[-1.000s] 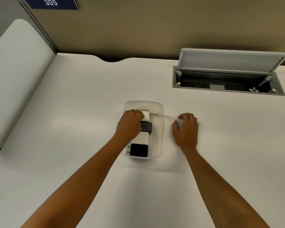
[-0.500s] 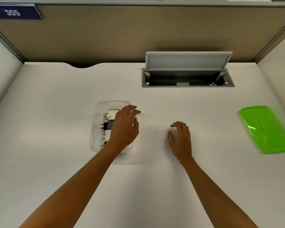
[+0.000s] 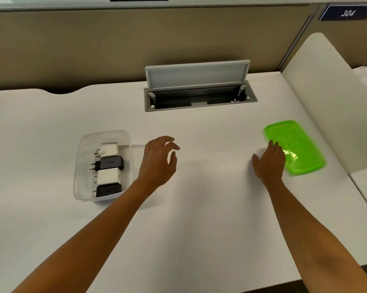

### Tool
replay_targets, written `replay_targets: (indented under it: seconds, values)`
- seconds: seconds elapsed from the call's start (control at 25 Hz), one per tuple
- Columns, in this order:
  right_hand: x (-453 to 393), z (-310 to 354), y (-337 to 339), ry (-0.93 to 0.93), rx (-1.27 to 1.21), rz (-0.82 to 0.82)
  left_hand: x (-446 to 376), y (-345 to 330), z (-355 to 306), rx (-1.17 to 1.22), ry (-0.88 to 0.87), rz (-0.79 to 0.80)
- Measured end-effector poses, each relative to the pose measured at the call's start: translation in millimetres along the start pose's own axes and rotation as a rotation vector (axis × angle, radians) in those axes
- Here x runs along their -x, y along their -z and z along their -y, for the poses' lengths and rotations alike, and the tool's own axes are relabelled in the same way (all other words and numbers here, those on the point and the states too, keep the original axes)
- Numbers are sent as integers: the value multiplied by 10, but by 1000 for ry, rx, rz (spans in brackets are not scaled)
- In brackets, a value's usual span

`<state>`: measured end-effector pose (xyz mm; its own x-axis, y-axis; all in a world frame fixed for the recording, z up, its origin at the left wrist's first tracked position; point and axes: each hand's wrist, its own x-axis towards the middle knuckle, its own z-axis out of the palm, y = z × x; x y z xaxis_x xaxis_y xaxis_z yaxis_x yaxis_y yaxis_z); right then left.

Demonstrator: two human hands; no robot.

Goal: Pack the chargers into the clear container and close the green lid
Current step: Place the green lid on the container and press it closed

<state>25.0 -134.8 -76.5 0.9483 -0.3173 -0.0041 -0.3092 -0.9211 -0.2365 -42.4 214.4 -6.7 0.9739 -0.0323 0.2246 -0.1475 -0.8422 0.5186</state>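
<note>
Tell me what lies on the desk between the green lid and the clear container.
Only the left hand, open above the desk just right of the clear container. The right hand reaches the green lid.

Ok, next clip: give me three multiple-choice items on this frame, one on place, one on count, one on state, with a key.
1. Where does the green lid lie?
A. On the container
B. On the desk at the right, by the right hand
C. In the open cable hatch

2. How many chargers sit in the clear container?
A. Two
B. Four
C. Six

3. What is the left hand doing?
A. Holding a charger
B. Pressing the lid down
C. Open and empty beside the container

Key: 1 B, the right hand reaches its near edge on the desk. 2 B, two white and two black lie in a row. 3 C, its fingers are spread with nothing in them.
</note>
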Motion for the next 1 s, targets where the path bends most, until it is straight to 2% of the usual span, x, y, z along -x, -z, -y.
replay_targets:
  seconds: [0.28, 0.48, 0.64, 0.84, 1.0]
  values:
    - [-2, 61, 57, 43, 22, -24, 69, 14, -83, 22, 48, -9]
    - [299, 349, 77, 113, -148, -18, 145, 65, -63, 84, 73, 5]
    - [546, 807, 192, 160, -202, 33, 224, 119, -2, 134, 117, 14]
    - [781, 1594, 533, 266, -438, 116, 317, 230, 116, 188, 165, -1]
    - [944, 2044, 812, 422, -554, 137, 368, 378, 208, 293, 241, -152]
